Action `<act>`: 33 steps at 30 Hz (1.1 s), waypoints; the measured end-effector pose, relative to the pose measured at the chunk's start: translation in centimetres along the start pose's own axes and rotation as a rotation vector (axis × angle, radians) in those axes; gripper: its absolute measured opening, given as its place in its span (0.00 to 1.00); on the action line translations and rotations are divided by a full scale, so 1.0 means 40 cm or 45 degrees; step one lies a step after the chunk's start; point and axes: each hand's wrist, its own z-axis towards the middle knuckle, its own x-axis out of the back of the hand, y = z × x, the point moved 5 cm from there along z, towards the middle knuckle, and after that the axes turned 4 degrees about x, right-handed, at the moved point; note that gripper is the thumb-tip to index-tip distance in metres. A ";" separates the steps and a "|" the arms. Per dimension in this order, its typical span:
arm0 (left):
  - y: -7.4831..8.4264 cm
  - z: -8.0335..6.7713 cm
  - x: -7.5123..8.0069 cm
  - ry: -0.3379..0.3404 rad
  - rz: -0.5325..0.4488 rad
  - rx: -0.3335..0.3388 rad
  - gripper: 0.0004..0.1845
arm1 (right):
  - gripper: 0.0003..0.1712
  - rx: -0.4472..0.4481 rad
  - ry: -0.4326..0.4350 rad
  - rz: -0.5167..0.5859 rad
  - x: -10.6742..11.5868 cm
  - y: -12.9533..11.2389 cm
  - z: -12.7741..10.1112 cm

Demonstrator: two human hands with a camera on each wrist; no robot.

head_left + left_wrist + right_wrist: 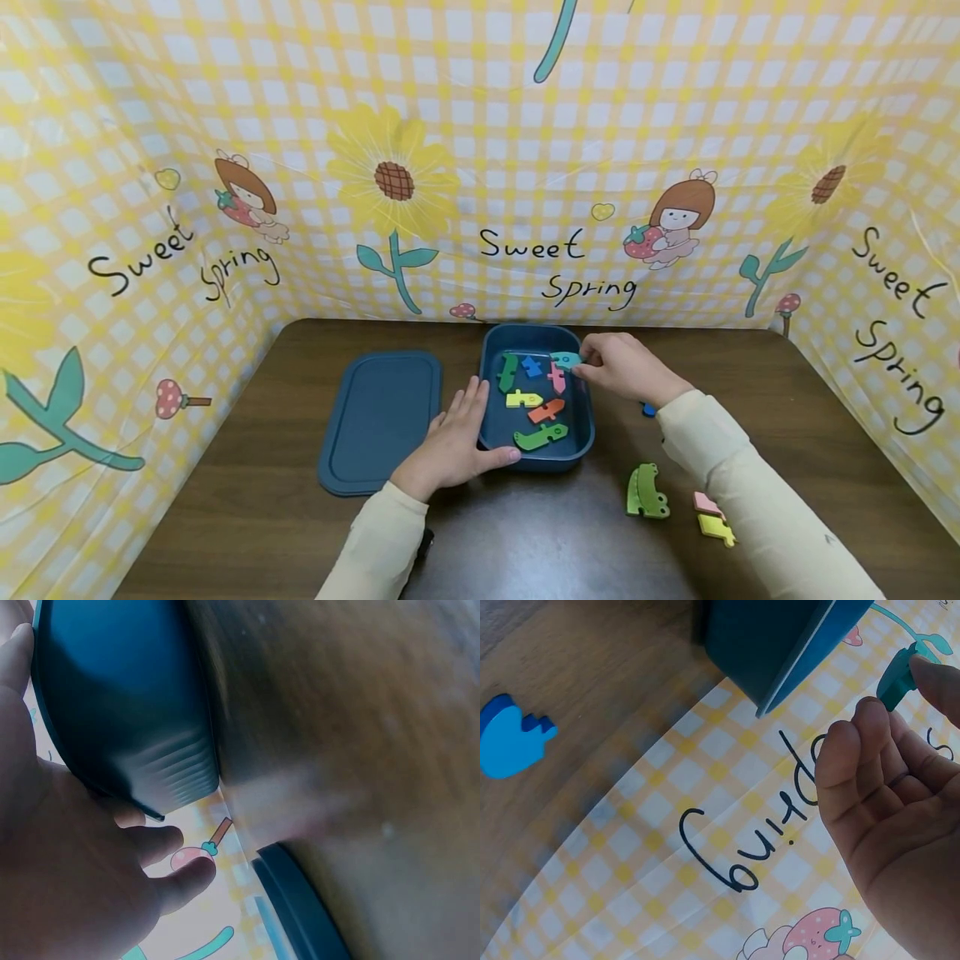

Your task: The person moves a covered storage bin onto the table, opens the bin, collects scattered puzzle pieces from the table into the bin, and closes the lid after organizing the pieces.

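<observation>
Head view: hands [456, 446] flank bin [585, 425], bare table [225, 517] leftward.

1. The head view is bright and evenly lit, with soft, diffuse light and no hard shadows; only faint dark patches lie under the left hand [450, 446] and beside the blue tray [537, 457]
2. A wide lens bends that view: the backdrop [480, 167] and the table [225, 517] edge curve toward the corners
3. Mild sheen shows along creases in the backdrop
4. The left wrist view is dim and soft; the table surface [360, 712] is smeared by blur, and the hand [67, 885] close to the lens is out of focus
5. The right wrist view is bright and mostly sharp, with a soft shadow beside the blue piece [510, 735]
</observation>
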 end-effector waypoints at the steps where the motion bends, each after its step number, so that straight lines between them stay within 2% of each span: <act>1: 0.001 0.000 0.000 -0.001 0.002 -0.001 0.60 | 0.12 0.000 0.000 -0.001 0.001 -0.003 0.002; 10: 0.000 0.001 0.000 -0.010 0.015 0.007 0.60 | 0.13 0.034 0.023 -0.045 0.009 -0.018 0.022; 33: -0.003 0.000 0.000 -0.024 0.015 0.021 0.60 | 0.12 0.014 -0.027 -0.045 -0.022 -0.037 0.084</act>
